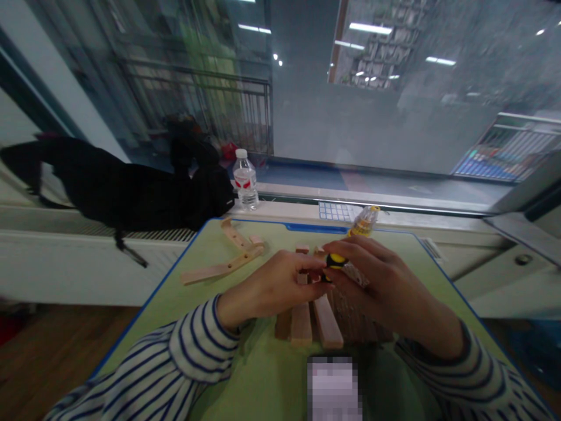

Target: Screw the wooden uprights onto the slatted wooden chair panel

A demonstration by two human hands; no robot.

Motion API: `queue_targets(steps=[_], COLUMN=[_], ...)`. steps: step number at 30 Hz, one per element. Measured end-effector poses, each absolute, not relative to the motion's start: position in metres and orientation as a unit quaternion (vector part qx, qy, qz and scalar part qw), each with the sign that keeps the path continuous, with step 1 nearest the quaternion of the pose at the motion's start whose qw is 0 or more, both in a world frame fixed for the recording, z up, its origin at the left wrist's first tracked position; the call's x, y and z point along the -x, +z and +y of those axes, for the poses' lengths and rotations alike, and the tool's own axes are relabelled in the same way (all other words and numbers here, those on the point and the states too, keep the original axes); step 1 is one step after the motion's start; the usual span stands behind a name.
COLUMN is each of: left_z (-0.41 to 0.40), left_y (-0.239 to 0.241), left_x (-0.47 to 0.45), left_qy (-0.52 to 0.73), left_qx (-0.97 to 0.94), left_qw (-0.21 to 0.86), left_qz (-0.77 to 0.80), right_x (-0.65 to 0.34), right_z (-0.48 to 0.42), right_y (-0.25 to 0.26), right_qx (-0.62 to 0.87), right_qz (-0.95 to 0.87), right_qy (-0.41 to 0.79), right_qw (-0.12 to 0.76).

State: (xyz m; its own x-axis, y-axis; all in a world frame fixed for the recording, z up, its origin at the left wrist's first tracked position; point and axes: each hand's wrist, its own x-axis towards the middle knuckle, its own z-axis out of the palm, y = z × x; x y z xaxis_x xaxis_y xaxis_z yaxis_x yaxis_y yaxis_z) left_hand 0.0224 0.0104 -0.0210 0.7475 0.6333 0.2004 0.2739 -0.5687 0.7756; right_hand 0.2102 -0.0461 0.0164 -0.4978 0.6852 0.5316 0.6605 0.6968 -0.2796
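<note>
Both my hands meet over the middle of the green table. My right hand (381,280) is closed around a small yellow-and-black tool handle (336,261). Thumb and fingers of my left hand (276,280) pinch together at the handle's dark end; what they grip is hidden. Below them lie two pale wooden strips, a left strip (301,327) and a right strip (328,327). The strips rest on a brown, rough-surfaced block (362,316), which my right hand partly covers.
Joined wooden pieces (219,271) lie at the table's left. A clear bottle with yellow on it (364,221) is at the back edge. A water bottle (246,184) and black bag (144,196) are on the sill. A pixelated rectangular object (334,390) sits at the near edge.
</note>
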Motion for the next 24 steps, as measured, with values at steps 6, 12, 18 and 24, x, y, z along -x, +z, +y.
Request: queue_targets(steps=[6, 12, 18, 24], left_z=[0.0098, 0.01, 0.0104, 0.0105], left_y=[-0.0193, -0.0205, -0.0227, -0.0214], left_x=[-0.0232, -0.0226, -0.0232, -0.0229], left_qy=[0.251, 0.258, 0.265, 0.256], left_qx=[-0.843, -0.85, -0.855, -0.855], left_qw=[0.376, 0.375, 0.371, 0.379], left_qz=[0.291, 0.266, 0.247, 0.242], right_x=[-0.21, -0.2118, -0.2115, -0.2095], right_z=[-0.0468, -0.0502, -0.0488, -0.0464], right_y=[0.0176, 0.0212, 0.0203, 0.0178], right_qx=[0.387, 0.382, 0.385, 0.382], right_qz=[-0.866, -0.874, -0.873, -0.87], right_qy=[-0.006, 0.001, 0.005, -0.017], right_qw=[0.317, 0.298, 0.3, 0.311])
